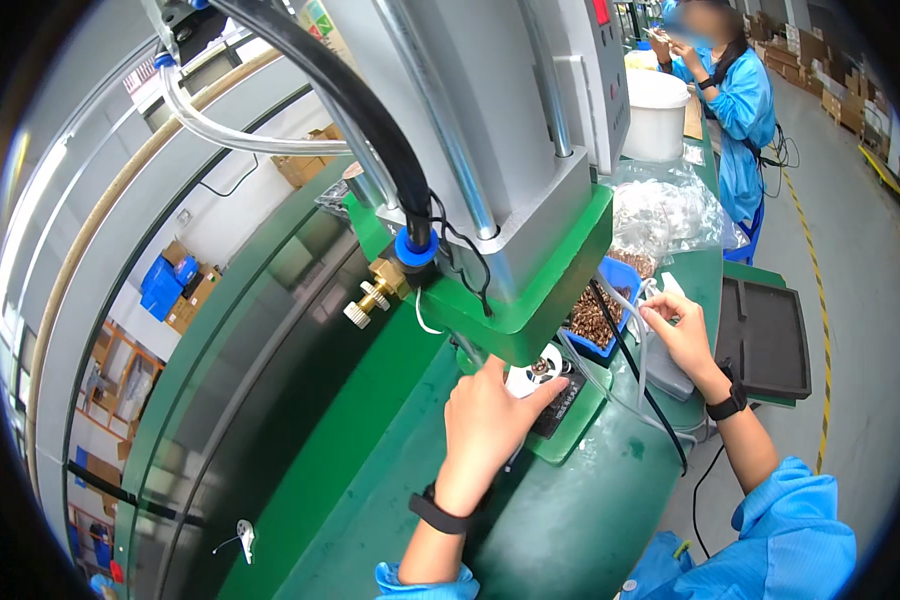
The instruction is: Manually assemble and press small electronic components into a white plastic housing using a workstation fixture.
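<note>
My left hand [488,415] is closed on a white plastic part [519,381] with a rounded end, thumb along one side. That part lies at a black fixture block [552,414] on a green base plate [582,432], directly below the green-and-silver press [530,310]. Small metal pieces show in the round end. To the right, my right hand [682,335] is raised beside a blue bin [610,350] of small brass-coloured pieces. Its fingertips are pinched together near a whitish item; exactly what they hold is unclear.
A grey cable [642,350] and a grey box [668,372] sit near my right hand. Beyond are clear plastic bags [670,205] and a white bucket [656,118]. A black tray [770,335] stands right. Another white part [246,540] lies left. A co-worker [740,110] works farther off.
</note>
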A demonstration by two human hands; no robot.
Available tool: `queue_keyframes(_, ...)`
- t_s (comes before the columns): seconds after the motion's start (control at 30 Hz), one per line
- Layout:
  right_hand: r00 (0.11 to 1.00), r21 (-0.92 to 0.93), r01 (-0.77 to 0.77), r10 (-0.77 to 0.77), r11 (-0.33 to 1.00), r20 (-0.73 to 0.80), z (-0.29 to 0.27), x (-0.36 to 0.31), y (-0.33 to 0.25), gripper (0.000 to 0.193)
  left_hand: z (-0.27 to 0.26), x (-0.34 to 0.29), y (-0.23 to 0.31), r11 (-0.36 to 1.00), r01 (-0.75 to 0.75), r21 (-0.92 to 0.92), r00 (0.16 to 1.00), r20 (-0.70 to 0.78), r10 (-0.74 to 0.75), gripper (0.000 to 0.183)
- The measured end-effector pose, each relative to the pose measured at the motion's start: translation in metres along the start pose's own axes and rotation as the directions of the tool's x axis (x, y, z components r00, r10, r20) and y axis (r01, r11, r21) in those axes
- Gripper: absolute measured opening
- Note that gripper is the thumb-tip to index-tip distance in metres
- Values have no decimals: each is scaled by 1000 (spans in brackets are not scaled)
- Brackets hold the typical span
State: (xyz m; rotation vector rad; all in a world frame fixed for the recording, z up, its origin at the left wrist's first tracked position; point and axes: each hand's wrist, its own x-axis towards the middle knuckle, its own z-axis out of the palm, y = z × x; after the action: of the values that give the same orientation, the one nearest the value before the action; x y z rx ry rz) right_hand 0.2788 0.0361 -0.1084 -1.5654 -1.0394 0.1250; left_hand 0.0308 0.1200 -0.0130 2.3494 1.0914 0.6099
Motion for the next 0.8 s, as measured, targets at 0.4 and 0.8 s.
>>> queue_keyframes(0.4, 993, -76, 117, -117, 990, 8, 1, -1, -1, 11, -3, -18, -3, 1000, -4, -5, 995, -95, 4, 49)
queue_keyframes(0.8, 989, -70, 149, -147, 986, 30, 2, -1, 1, 12, 1, -19, -7, 998, -33, -47, 994, -108, 28, 40)
